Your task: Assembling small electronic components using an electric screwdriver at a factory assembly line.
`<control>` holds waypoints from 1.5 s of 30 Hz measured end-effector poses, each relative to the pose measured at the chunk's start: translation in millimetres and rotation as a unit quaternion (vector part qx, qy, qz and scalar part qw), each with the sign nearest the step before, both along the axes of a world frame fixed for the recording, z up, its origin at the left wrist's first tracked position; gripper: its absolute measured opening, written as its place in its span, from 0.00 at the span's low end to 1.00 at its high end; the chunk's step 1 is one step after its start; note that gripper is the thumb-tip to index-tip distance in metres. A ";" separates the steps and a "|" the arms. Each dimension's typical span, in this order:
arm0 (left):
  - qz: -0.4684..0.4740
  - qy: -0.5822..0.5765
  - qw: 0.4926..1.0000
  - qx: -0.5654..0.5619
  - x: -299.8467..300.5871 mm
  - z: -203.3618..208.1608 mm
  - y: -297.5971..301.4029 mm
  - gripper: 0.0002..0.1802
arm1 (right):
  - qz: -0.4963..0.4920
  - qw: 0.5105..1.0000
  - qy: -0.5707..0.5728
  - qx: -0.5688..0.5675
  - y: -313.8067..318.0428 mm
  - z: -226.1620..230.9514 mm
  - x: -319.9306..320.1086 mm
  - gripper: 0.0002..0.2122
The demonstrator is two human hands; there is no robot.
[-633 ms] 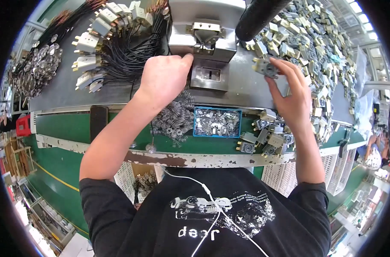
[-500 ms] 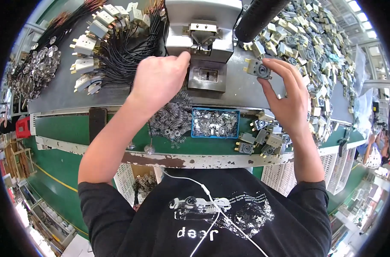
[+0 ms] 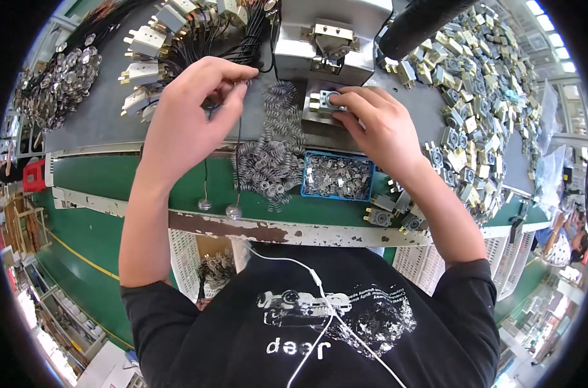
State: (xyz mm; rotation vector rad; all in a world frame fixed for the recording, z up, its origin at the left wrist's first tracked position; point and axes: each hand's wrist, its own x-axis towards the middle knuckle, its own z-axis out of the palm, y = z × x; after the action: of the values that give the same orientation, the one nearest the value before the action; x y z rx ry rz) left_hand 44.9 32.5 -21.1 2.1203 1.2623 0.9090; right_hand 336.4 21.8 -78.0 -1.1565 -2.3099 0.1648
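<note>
My left hand (image 3: 194,113) is closed in a pinch above the left of the bench. A thin dark wire (image 3: 240,152) runs down from its fingertips, and a round metal disc (image 3: 234,211) hangs at the wire's lower end. My right hand (image 3: 384,123) grips a small grey plug housing (image 3: 331,99) with brass prongs pointing left. The housing is at the top of a low metal fixture block (image 3: 315,119), in front of a steel press (image 3: 329,48). Whether it is seated in the fixture's slot is hidden by my fingers.
A heap of coil springs (image 3: 268,165) lies beside a blue tray (image 3: 338,195) of small metal parts. Many grey housings (image 3: 465,129) are piled at right. Wired plugs (image 3: 145,42) and metal discs (image 3: 61,81) lie at left. A black tube (image 3: 423,29) slants beside the press.
My right hand has brought the housing left onto the fixture block. My left hand has drawn back left from the press and now pinches a wire. The view has shifted slightly.
</note>
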 end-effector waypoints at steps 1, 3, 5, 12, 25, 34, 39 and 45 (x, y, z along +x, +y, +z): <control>-0.011 0.033 0.999 0.026 -4.0 -1.2 -0.6 0.12 | -0.006 1.000 -0.002 0.005 0.3 0.2 -1.4 0.11; -0.004 0.023 1.000 0.014 -6.1 -3.4 -3.8 0.11 | -0.011 1.000 0.000 0.003 2.7 -0.9 -2.7 0.11; 0.004 0.017 1.000 0.001 -10.2 -6.3 -6.2 0.10 | -0.014 1.000 0.005 0.000 3.4 -0.5 -5.5 0.11; 0.021 0.041 0.999 0.004 -21.3 -15.4 -17.1 0.09 | -0.032 0.999 -0.028 0.012 -2.4 4.1 -5.3 0.11; 0.013 0.000 0.951 -0.308 -27.6 -27.6 -34.8 0.10 | 0.056 0.888 0.182 -0.419 -51.3 35.9 -58.8 0.23; -0.015 -0.054 0.946 -0.320 -18.1 -19.9 -27.2 0.09 | 0.012 0.567 0.459 -0.684 -69.2 26.9 -106.1 0.37; 0.009 0.079 0.995 0.051 -10.7 -25.4 2.3 0.07 | 0.011 0.618 0.369 -0.694 -43.4 39.1 -71.9 0.27; 0.014 0.120 0.963 0.241 -17.5 -54.8 33.1 0.09 | 0.035 0.605 0.318 -0.729 -93.5 38.7 -60.4 0.23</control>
State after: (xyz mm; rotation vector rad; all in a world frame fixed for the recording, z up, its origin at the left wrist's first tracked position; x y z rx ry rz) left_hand 27.4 65.6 -75.9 2.6640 1.2861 1.0843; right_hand 276.0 -71.8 -39.2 -1.1941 -1.1757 2.3601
